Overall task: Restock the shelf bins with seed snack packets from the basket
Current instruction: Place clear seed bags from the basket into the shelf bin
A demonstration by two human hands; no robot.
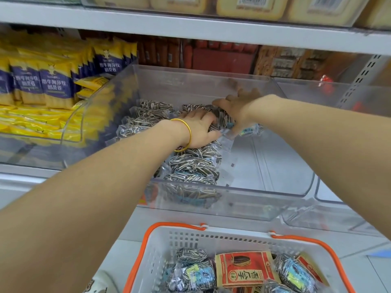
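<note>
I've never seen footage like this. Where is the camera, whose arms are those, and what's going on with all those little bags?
There is no machine here. A person wears a wide-angle camera on the head, so this single picture looks forward and down along their own arms. Both hands reach into a clear plastic bin on a shop shelf, partly filled with striped sunflower seed packets. The left hand, with a gold bangle at the wrist, lies on the packets; I cannot tell whether it grips one. The right hand is blurred, with its fingers spread over the pile. Below stands a white basket with an orange rim. It holds more seed packets, among them a red packet. The neighbouring bin holds yellow-and-blue packets.
</note>
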